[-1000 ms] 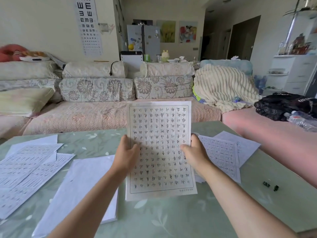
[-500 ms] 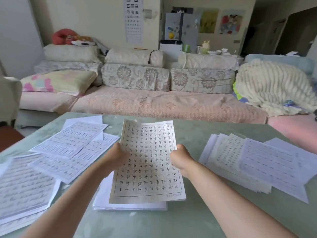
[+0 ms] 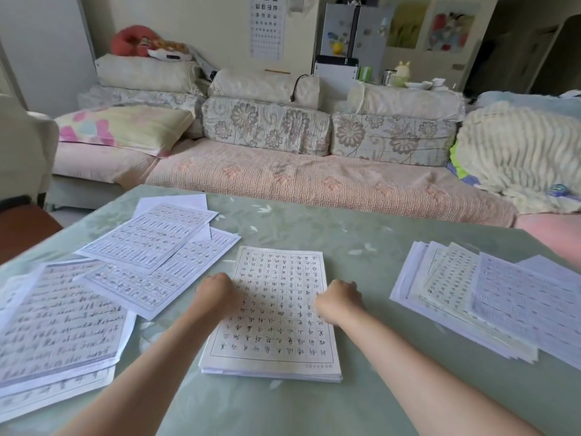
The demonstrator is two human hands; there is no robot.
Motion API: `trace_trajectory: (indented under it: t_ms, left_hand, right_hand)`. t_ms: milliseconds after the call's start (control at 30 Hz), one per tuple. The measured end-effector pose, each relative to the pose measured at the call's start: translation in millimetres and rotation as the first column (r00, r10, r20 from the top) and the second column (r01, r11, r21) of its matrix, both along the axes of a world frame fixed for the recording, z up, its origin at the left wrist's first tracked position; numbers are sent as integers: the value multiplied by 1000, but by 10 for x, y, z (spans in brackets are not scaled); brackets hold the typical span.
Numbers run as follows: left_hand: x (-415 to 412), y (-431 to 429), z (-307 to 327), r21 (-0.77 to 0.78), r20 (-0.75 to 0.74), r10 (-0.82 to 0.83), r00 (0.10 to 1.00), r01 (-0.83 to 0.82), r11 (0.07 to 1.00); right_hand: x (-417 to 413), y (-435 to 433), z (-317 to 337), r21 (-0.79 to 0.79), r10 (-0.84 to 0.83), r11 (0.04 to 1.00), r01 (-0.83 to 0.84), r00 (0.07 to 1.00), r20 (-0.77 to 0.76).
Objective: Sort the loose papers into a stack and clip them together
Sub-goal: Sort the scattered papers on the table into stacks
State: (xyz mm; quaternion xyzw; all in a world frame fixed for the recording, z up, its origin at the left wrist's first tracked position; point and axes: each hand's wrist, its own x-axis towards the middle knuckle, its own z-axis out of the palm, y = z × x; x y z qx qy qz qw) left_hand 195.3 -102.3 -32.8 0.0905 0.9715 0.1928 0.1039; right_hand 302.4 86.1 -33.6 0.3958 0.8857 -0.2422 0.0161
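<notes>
Left hand [image 3: 217,297]: I see it on the left edge of the stack, fingers curled under. I cannot tell if they pinch the top sheet or only rest on it.
Right hand [image 3: 339,302]: the same at the right edge. It is curled and seen from the back, so its grip is hidden from me.
Stack [image 3: 276,309]: it lies flat on the table [image 3: 314,228] between the 2 hands, with its near edge toward the person. The near edge shows sheets not fully flush.
Loose papers, left [image 3: 63,319]: they are spread out beyond the left hand, overlapping at different angles.
Loose papers, right [image 3: 481,297]: a fanned pile, well apart from the right hand.
Clip: I find none in this view.
Risk 1: if the hands lift off unevenly, the top sheet may slide and turn, because paper on paper holds little.
Risk 2: the near edge is uneven. A clip put on now would catch only some sheets, I think.
Risk 3: a forearm that reaches to the left may sweep the near sheets toward the table edge.
Risk 4: the 2 side piles face different ways, so sheets may enter the stack upside down.
</notes>
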Motion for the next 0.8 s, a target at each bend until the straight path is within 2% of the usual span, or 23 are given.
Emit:
trace_trajectory:
  t_ms: [200, 300, 400, 533, 667, 800]
  left_hand:
    - [169, 37, 46, -32, -54, -85, 995, 83, 996]
    - [270, 102, 127, -87, -101, -125, 987, 117, 989]
    - [371, 294, 230, 60, -202, -136, 970, 151, 987]
    - [625, 839, 318, 252, -292, -209, 933, 286, 924]
    - [988, 1637, 379, 292, -287, -367, 885, 446, 846]
    - [1320, 2433, 338, 247, -227, -533, 815, 578, 778]
  right_hand:
    - [107, 96, 25, -199, 43, 977, -75, 986, -159]
    - [266, 205, 108, -216, 72, 970, -115, 978, -195]
    - [475, 490, 171, -124, 119, 981, -148, 969, -217]
    - [875, 969, 310, 3, 114, 993, -117, 961, -252]
    - [1343, 1580, 341, 142, 38, 990, -6, 974, -222]
    - [1857, 2157, 266, 236, -22, 970, 52, 992, -125]
